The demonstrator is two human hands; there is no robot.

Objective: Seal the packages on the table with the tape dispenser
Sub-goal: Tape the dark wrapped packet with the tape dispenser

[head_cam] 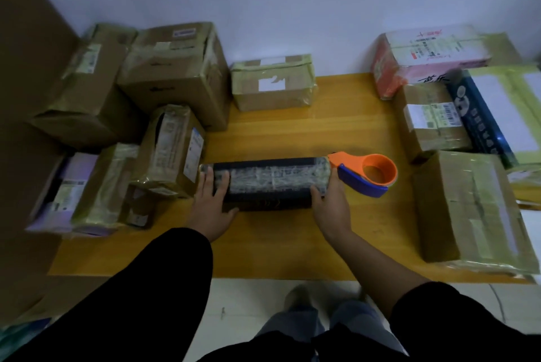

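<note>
Head view: a dark package (269, 183) lies lengthwise at the middle of the yellow table (263, 250), its top banded with clear tape. The left hand (212, 209) rests flat on its left end, fingers straight and spread. At its right end the right hand (332, 209) grasps the blue handle of the tape dispenser (369, 174), whose orange nose meets the package's top right edge. Left of the package a tilted carton (172, 150) stands just beside its end, leaving hardly any room. Right of the dispenser a strip of bare table separates it from a large carton (465, 206). Beyond the package open tabletop runs to a taped box (272, 83) by the wall. Nearer than the package, bare wood reaches the table's front edge.
</note>
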